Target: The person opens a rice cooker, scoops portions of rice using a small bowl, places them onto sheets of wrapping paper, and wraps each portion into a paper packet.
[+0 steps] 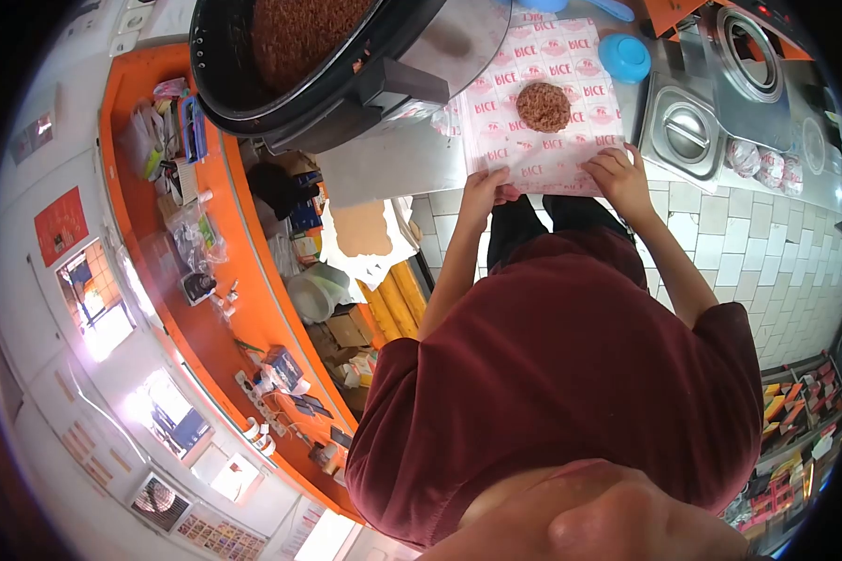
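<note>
The left hand (486,194) and the right hand (623,183) — both pinch the near edge of the paper (498,129). The rice (543,107) lies on it, ahead of them. The step seems wrapping — next calls for an even, gentle fold over the rice.

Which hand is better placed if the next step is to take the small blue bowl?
Probably the right hand: though it touches the printed wrapping paper, it is nearer the blue bowl. The left hand, at the paper's near left corner, is farther away.
</note>
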